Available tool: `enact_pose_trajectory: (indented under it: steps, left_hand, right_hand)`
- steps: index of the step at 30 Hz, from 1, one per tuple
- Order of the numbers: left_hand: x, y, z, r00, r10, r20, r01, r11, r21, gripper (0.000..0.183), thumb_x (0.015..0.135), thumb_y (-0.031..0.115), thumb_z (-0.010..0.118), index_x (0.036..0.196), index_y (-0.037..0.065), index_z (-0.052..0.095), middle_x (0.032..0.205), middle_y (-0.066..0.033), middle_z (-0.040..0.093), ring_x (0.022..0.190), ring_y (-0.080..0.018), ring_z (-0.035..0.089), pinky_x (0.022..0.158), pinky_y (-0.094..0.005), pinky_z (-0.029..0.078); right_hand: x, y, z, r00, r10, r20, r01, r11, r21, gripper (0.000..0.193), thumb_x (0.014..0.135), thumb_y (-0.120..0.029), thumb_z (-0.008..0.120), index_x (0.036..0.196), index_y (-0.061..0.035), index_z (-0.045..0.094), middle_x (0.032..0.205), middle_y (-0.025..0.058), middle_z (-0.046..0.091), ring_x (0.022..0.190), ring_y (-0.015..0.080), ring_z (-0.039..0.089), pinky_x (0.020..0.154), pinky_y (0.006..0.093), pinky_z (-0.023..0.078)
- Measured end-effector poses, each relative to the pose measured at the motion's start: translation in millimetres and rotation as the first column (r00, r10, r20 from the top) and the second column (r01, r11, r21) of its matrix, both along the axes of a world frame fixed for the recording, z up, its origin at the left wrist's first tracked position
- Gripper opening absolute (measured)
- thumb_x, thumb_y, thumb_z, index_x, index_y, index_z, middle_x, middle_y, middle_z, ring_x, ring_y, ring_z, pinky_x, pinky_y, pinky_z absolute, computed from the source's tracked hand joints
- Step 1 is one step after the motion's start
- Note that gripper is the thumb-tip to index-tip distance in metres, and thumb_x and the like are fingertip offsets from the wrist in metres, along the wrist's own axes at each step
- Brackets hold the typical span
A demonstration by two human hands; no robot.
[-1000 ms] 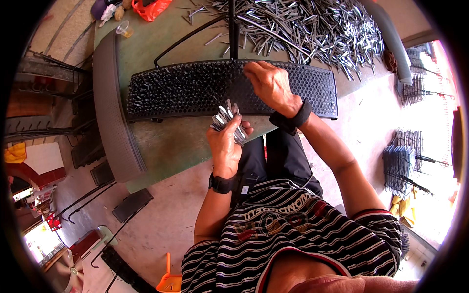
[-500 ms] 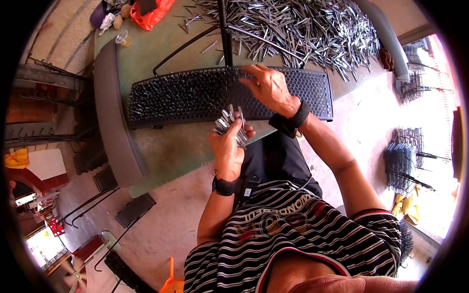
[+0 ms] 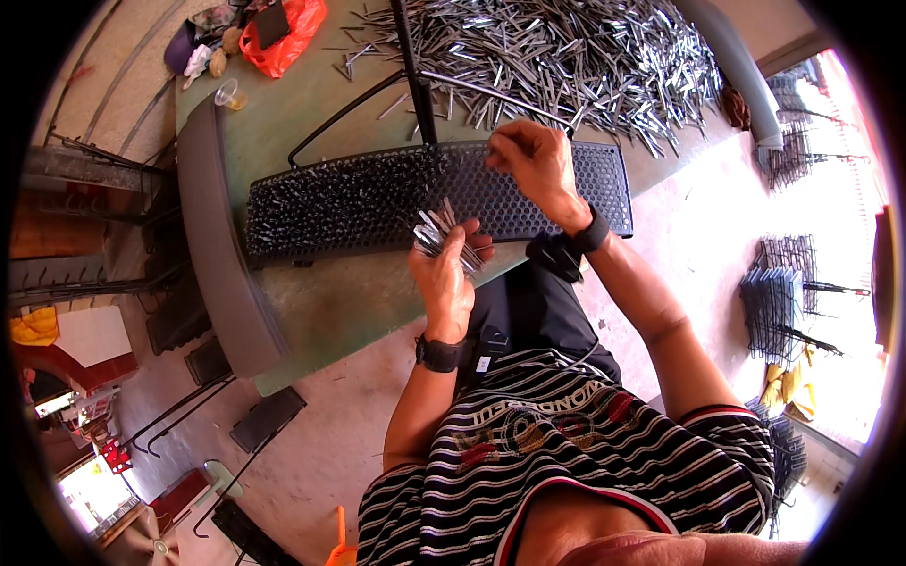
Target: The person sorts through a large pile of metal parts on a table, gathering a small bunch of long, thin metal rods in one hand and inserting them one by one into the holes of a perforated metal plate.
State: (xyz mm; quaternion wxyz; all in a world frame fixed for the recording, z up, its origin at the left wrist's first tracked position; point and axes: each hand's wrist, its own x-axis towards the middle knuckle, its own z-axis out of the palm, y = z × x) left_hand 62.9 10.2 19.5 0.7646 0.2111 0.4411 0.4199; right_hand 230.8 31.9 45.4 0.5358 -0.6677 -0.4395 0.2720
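My left hand (image 3: 445, 288) is closed round a bundle of thin silvery metal strips (image 3: 430, 234), their ends fanning out past the thumb, just at the near edge of a long black perforated panel (image 3: 593, 191). Over the middle of that panel hovers my right hand (image 3: 545, 174), its fingers curled into a pinch; whether a strip is between them is too small to tell. Many small shiny strips (image 3: 330, 203) stand in the holes of the panel's left half. The right half shows bare holes. A black frame of bars (image 3: 415, 104) rises from the panel's far side.
A large heap of loose metal strips (image 3: 566, 57) covers the far part of the green table (image 3: 321, 330). Grey curved pads (image 3: 212, 236) edge it at left and far right. A red plastic bag (image 3: 293, 42) and a clear cup (image 3: 229, 94) lie far left. Wire racks (image 3: 779, 292) stand at right.
My right hand has drawn its fingers together into a pinch and shifted slightly right. My left hand keeps its bundle in nearly the same spot. The view has tilted a little.
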Motion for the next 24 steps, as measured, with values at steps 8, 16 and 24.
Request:
enact_pose_trajectory:
  steps: [8, 16, 24]
  left_hand:
    - [-1.5, 3.8, 6.4, 0.999, 0.022, 0.047, -0.02, 0.999, -0.032, 0.015, 0.085, 0.003, 0.058, 0.1, 0.001, 0.056, 0.085, -0.0109, 0.061, 0.062, -0.0235, 0.062, 0.051, -0.0345, 0.052]
    - [-2.7, 7.7, 6.7, 0.999, 0.011, 0.034, -0.009, 0.998, -0.055, 0.014, 0.084, 0.004, 0.059, 0.098, 0.001, 0.057, 0.083, -0.0103, 0.062, 0.062, -0.0228, 0.062, 0.051, -0.0338, 0.052]
    - [4.6, 6.3, 13.6, 1.0, -0.013, 0.029, 0.015, 0.996, -0.083, 0.013, 0.084, 0.004, 0.06, 0.096, -0.001, 0.057, 0.081, -0.0122, 0.064, 0.058, -0.0216, 0.061, 0.047, -0.0331, 0.051]
  right_hand:
    - [2.3, 23.3, -22.5, 0.987, 0.005, 0.161, -0.019, 0.996, 0.088, 0.011, 0.084, -0.005, 0.059, 0.091, 0.0005, 0.052, 0.073, 0.0154, 0.065, 0.067, 0.0228, 0.068, 0.056, 0.0294, 0.051]
    - [6.7, 21.2, -21.1, 0.791, 0.083, 0.606, -0.112, 0.994, 0.01, 0.008, 0.079, -0.011, 0.06, 0.081, -0.0033, 0.058, 0.069, 0.0168, 0.062, 0.066, 0.0368, 0.061, 0.059, 0.0431, 0.047]
    - [10.4, 31.3, -13.3, 0.715, 0.094, 0.692, -0.14, 0.99, 0.01, 0.006, 0.078, -0.009, 0.06, 0.078, -0.0031, 0.062, 0.065, 0.0168, 0.06, 0.062, 0.0362, 0.059, 0.054, 0.0403, 0.046]
